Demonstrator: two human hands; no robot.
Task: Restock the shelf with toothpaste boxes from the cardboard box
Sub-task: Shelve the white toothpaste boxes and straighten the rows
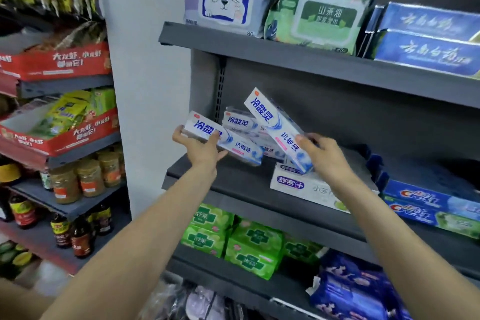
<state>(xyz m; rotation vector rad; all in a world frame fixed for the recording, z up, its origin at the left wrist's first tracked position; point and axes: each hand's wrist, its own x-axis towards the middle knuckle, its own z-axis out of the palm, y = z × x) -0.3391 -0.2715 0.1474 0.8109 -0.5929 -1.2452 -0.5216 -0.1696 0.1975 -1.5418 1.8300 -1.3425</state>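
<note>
My left hand (200, 145) grips a white and blue toothpaste box (233, 141) from below, level over the left part of the grey middle shelf (233, 182). My right hand (324, 156) holds a second white and blue toothpaste box (275, 122) by its lower end, tilted up to the left. Between them, more boxes of the same kind (239, 121) lie stacked at the back of the shelf. A white toothpaste box with a purple logo (298, 184) lies under my right hand. The cardboard box is out of view.
Blue Crest boxes (428, 205) fill the shelf's right side. Wet wipe packs (226, 0) and blue boxes (426, 34) sit on the shelf above, green packs (233, 239) on the one below. A rack with jars (88, 179) and bottles stands at the left.
</note>
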